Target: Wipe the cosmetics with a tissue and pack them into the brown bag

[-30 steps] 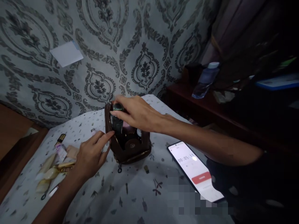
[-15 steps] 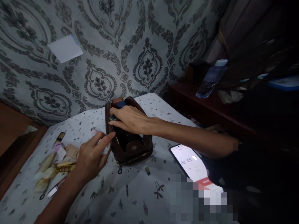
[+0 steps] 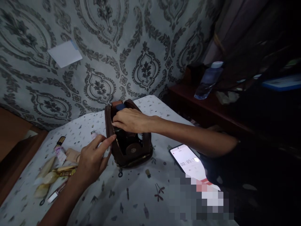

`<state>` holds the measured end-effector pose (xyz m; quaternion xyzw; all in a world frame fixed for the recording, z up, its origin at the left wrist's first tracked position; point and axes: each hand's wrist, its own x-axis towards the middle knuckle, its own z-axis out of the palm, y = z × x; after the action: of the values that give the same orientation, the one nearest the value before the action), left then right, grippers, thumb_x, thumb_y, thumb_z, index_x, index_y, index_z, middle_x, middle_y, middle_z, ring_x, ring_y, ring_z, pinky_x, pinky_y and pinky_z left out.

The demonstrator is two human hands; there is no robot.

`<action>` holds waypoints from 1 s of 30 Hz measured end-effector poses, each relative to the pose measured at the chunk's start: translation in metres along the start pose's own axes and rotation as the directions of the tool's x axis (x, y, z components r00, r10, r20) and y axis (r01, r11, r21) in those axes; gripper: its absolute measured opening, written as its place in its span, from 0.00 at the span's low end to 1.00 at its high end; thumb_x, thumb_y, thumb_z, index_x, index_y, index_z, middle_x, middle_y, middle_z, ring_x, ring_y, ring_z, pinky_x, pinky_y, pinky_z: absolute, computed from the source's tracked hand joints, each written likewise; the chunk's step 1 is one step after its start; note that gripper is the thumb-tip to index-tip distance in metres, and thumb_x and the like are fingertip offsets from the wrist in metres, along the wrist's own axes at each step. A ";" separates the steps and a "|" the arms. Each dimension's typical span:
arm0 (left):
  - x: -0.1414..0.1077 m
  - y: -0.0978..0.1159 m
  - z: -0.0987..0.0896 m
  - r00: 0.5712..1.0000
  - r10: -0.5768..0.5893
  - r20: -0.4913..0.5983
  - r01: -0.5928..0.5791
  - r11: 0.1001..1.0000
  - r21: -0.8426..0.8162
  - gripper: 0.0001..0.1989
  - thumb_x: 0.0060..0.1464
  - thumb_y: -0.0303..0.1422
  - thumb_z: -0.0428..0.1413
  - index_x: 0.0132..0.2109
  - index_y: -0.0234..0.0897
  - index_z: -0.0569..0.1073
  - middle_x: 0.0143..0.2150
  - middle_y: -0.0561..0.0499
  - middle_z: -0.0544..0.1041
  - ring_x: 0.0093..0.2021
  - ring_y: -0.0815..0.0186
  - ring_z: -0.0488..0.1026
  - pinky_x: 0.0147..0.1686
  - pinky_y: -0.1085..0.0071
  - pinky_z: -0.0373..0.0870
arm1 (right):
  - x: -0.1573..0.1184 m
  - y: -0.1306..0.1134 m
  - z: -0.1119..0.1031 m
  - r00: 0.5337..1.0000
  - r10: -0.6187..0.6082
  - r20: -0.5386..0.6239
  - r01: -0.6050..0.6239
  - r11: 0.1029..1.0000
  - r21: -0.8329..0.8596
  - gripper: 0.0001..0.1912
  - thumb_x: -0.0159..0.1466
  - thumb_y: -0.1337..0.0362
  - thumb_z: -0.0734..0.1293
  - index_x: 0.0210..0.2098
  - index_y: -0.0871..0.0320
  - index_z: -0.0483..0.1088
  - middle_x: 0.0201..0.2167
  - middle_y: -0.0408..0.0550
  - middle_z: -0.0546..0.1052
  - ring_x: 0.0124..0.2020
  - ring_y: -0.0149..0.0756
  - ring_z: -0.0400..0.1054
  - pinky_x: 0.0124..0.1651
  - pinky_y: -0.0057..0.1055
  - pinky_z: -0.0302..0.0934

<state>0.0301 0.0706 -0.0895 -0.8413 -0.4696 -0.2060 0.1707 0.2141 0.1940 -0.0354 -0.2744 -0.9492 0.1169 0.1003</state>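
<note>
A brown zip-up bag [image 3: 128, 161] stands unzipped on the bed, its top gaping. My right hand [image 3: 133, 121] reaches into it from the right, fingers bent and closed; what they hold is hidden. Near the bag's back a blue item [image 3: 120, 107] shows inside. My left hand [image 3: 92, 158] is at the bag's left side, with its index finger on the zipped rim and the other fingers curled against the side. Behind that hand lies a small pale bottle [image 3: 93, 134], mostly covered.
Left on the white patterned sheet [image 3: 131, 194] lie several small cosmetics [image 3: 60, 153] in a pile. A lit phone [image 3: 188, 160] with a running timer is at the right. A water bottle [image 3: 209, 80] stands on the dark red table [image 3: 178, 94]. Wallpaper rises behind the bed.
My right hand has lowered slightly in the bag; the small dark greenish item seen in its fingers is now out of sight. My left hand stays at the rim. The view has shifted slightly.
</note>
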 end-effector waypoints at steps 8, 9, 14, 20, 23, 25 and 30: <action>-0.003 0.001 0.000 1.000 -0.028 0.007 0.029 0.999 -0.028 0.21 0.60 0.24 0.47 0.60 0.37 0.65 0.38 0.49 0.67 0.35 0.65 0.69 0.31 0.74 0.67 | -0.008 0.014 0.005 0.984 -0.158 -0.086 0.165 0.982 0.089 0.18 0.62 0.63 0.68 0.51 0.60 0.74 0.41 0.51 0.75 0.39 0.37 0.69 0.40 0.31 0.56; -0.003 0.002 0.000 0.999 -0.031 0.006 0.031 0.999 -0.033 0.21 0.60 0.24 0.47 0.60 0.36 0.65 0.38 0.49 0.67 0.35 0.65 0.69 0.31 0.74 0.67 | -0.008 0.015 0.007 0.984 -0.161 -0.080 0.168 0.982 0.090 0.19 0.61 0.63 0.69 0.51 0.60 0.74 0.41 0.50 0.74 0.38 0.37 0.68 0.40 0.31 0.56; -0.002 0.004 0.000 0.999 -0.040 -0.006 0.040 0.997 -0.065 0.20 0.61 0.24 0.47 0.59 0.35 0.66 0.37 0.49 0.67 0.35 0.65 0.69 0.31 0.74 0.67 | 0.000 0.013 0.012 0.990 -0.119 -0.079 0.125 0.990 0.072 0.13 0.65 0.66 0.67 0.49 0.60 0.74 0.42 0.51 0.76 0.43 0.37 0.70 0.41 0.30 0.56; -0.003 0.003 0.001 0.998 -0.055 -0.004 0.055 0.995 -0.088 0.20 0.61 0.24 0.47 0.59 0.35 0.66 0.37 0.49 0.67 0.35 0.65 0.68 0.31 0.74 0.68 | 0.007 0.006 0.014 0.999 -0.001 -0.043 -0.001 0.999 -0.040 0.11 0.67 0.62 0.64 0.45 0.60 0.74 0.44 0.54 0.78 0.45 0.43 0.72 0.38 0.30 0.56; -0.003 0.004 0.001 0.998 -0.061 -0.015 0.059 0.994 -0.097 0.20 0.61 0.24 0.47 0.59 0.35 0.66 0.37 0.49 0.67 0.35 0.65 0.68 0.31 0.74 0.68 | 0.007 0.004 0.016 0.997 0.043 -0.058 -0.048 0.996 -0.081 0.12 0.68 0.61 0.63 0.44 0.61 0.74 0.41 0.55 0.79 0.44 0.43 0.73 0.37 0.30 0.57; -0.003 0.005 0.001 0.998 -0.066 -0.021 0.064 0.994 -0.094 0.20 0.60 0.24 0.47 0.59 0.36 0.67 0.37 0.49 0.68 0.36 0.65 0.69 0.32 0.74 0.68 | 0.007 0.003 0.015 0.997 0.050 -0.056 -0.055 0.995 -0.085 0.12 0.67 0.61 0.63 0.44 0.61 0.74 0.41 0.55 0.79 0.44 0.43 0.74 0.37 0.30 0.58; -0.005 0.005 0.001 0.997 -0.081 0.004 0.081 0.994 -0.079 0.21 0.60 0.24 0.47 0.60 0.38 0.66 0.37 0.49 0.68 0.36 0.65 0.70 0.32 0.74 0.69 | 0.009 0.009 -0.001 1.000 0.007 -0.027 -0.008 1.000 -0.021 0.14 0.67 0.59 0.63 0.47 0.59 0.75 0.45 0.54 0.79 0.47 0.42 0.73 0.41 0.30 0.59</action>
<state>0.0320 0.0651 -0.0930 -0.8277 -0.4951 -0.2308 0.1285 0.2120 0.2065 -0.0356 -0.2804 -0.9479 0.1034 0.1099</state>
